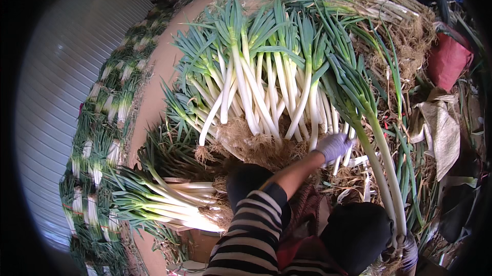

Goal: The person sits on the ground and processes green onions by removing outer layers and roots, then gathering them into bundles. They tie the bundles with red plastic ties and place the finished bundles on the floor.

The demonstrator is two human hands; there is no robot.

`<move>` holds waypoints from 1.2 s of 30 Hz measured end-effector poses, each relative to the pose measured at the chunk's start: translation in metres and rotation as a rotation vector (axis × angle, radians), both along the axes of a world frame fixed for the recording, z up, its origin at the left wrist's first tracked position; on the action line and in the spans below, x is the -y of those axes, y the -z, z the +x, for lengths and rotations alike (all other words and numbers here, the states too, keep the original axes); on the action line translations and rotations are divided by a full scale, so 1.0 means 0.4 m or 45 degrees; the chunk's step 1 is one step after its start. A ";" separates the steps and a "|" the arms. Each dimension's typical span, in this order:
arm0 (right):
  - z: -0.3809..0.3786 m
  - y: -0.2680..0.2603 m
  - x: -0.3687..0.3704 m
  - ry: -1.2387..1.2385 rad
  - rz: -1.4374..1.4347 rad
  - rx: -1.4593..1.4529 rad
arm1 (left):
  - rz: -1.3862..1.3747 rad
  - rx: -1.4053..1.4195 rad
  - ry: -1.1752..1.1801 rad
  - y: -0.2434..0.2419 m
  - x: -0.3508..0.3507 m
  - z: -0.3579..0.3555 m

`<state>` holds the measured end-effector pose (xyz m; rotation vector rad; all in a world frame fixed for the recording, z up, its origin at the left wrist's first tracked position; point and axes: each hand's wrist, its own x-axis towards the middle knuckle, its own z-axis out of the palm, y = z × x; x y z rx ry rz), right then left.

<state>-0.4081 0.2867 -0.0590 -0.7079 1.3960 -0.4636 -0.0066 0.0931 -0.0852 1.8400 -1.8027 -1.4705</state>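
My left hand (333, 147), in a pale thin glove, reaches across my body to the right end of a pile of large green onions (250, 95). Its fingers are partly hidden and lie over several white stalks (338, 163); whether they grip one cannot be told. At the lower right, my right hand (409, 252), also gloved, is shut on the root end of two long green onions (390, 168). These rise past my right knee, with their green leaves bending up and left beside the pile. The piled onions have clean white stalks and brown roots facing me.
More green onions (180, 203) lie by my left knee (246, 183). Root-heavy bundles (399, 34) are stacked at the upper right, near a red bag (447, 59) and a beige woven sack (440, 133). Loose leaf scraps (365, 180) litter the ground. Rows of bundles (92, 157) line a corrugated wall (57, 95).
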 end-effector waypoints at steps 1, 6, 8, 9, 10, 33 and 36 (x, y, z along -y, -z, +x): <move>-0.003 -0.011 0.004 -0.027 -0.042 -0.055 | 0.197 -0.471 -0.076 0.015 -0.037 -0.042; 0.001 -0.093 0.030 -0.165 -0.280 -0.271 | 0.373 -1.929 -0.306 -0.060 -0.067 -0.200; 0.043 -0.118 0.046 -0.244 -0.369 -0.286 | 0.212 -2.324 -0.337 -0.114 -0.039 -0.225; 0.057 -0.134 0.053 -0.263 -0.415 -0.303 | 0.203 -2.415 -0.349 -0.161 -0.037 -0.233; 0.079 -0.147 0.061 -0.289 -0.460 -0.302 | 0.191 -2.503 -0.365 -0.210 -0.037 -0.235; 1.150 -0.453 -0.068 -2.080 -0.530 0.815 | -2.026 -1.195 -1.410 -0.773 -1.054 0.752; 1.274 -0.423 -0.173 -2.195 -0.345 0.692 | -1.954 -1.602 -1.285 -0.688 -1.236 0.865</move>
